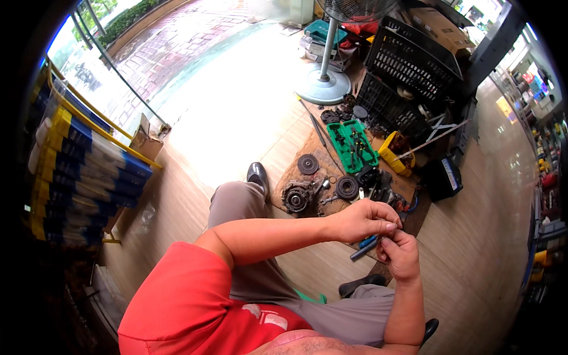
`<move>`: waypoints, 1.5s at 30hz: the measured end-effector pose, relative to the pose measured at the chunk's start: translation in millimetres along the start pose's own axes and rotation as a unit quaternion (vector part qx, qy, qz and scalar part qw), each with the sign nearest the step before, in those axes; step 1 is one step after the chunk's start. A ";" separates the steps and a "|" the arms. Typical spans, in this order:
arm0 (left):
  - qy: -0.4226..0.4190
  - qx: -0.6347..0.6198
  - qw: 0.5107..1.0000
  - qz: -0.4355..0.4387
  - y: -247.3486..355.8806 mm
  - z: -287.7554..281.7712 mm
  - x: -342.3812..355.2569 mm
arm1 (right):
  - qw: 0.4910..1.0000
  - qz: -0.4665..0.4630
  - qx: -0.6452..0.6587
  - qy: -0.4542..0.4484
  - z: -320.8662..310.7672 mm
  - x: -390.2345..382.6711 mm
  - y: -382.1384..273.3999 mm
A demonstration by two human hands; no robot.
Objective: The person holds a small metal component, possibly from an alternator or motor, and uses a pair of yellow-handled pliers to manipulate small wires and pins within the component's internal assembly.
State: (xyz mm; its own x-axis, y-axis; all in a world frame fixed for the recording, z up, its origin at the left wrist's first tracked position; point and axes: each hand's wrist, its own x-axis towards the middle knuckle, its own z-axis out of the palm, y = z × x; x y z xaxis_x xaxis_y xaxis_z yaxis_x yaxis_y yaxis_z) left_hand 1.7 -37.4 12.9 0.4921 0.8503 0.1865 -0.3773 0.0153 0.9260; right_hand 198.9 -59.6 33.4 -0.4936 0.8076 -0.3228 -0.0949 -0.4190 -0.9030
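Note:
My left hand (364, 220) reaches across to the right with its fingers curled and the thumb pressed to them. Just below it my right hand (401, 255) is closed too, and the fingertips of both meet. Whatever they pinch is too small or hidden to name. Beneath the hands, a blue-handled tool (368, 241) and a dark grey tube-like piece (362, 251) show in part. Beyond them, a round metal motor part (297, 197), a dark ring-shaped part (347, 187) and a dark disc (308, 164) lie on a dirty cardboard sheet (290, 173).
An open green tool case (353, 146) lies beyond the hands, beside a yellow container (395, 155). Farther right are a black box (441, 178) and stacked black crates (408, 62). A fan's round base (323, 84) stands at the back. Left is a rack of blue-and-yellow packages (89, 168).

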 end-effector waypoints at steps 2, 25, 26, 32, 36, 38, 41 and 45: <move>-0.013 0.019 1.000 -0.001 1.3 -0.2 -0.3 | 1.000 0.011 0.008 -0.007 1.2 -0.8 -2.0; 0.061 -0.002 0.997 -0.039 5.0 4.5 -0.4 | 0.984 -0.080 -0.146 0.056 9.4 0.7 0.3; 0.056 0.004 0.998 -0.013 3.5 4.8 -0.4 | 0.989 -0.071 -0.120 0.048 9.1 0.7 -0.2; 0.027 0.077 0.996 0.044 2.8 2.8 -0.6 | 0.994 -0.054 -0.090 0.040 8.2 1.0 -2.7; 0.046 0.067 0.996 0.030 2.2 2.2 -0.5 | 0.989 -0.069 -0.122 0.053 5.0 2.0 1.7; 0.058 0.049 0.997 0.021 2.7 3.0 -0.7 | 0.981 -0.088 -0.160 0.060 7.6 2.6 2.0; 0.077 0.034 0.996 0.015 4.1 5.4 -0.8 | 0.971 -0.109 -0.200 0.071 6.9 3.1 4.8; 0.090 0.033 0.995 0.003 1.6 5.5 -1.2 | 0.957 -0.137 -0.246 0.068 10.0 3.1 0.7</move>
State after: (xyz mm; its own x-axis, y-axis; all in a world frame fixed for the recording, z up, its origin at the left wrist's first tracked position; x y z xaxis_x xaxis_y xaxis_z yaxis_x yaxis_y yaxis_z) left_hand 4.8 -41.3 16.0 0.3387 0.9311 0.1352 -0.3240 -0.0195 0.9458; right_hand 188.6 -61.6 34.6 -0.3885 0.9196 -0.0583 0.2306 0.0357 -0.9724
